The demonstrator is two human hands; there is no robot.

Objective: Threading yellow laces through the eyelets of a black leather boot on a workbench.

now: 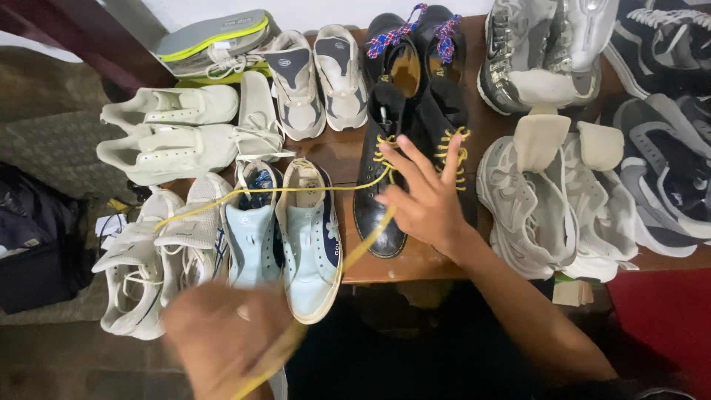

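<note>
**Pulling a yellow lace across a desk full of shoes**

Starting at the left edge, a dark bag (33, 237) lies on the floor beside the wooden desk (333, 152). On the desk, two off-white sneakers (167, 137) lie on their sides, and below them stands a white pair (159, 248) with loose laces. Next comes a pale blue pair (285, 237) with dark navy sides.

The left hand (222, 337) is low in the picture and strongly blurred. The yellow lace (296, 190) runs through it, but I cannot tell if its fingers are closed on the lace or only touch it. From the boot, one strand of the lace goes left over the blue pair and the white pair; another strand goes down and left to the blurred hand.

In the middle stands a black boot (378, 174), and the yellow lace is threaded in its upper eyelets. The right hand (426, 196) rests on this boot and its partner, with the fingers spread open and flat, gripping nothing. Behind is another black pair with red-and-blue laces (415, 30).

To the right are grey-white running shoes (541, 200), then dark grey sneakers (666, 170) at the edge.
</note>
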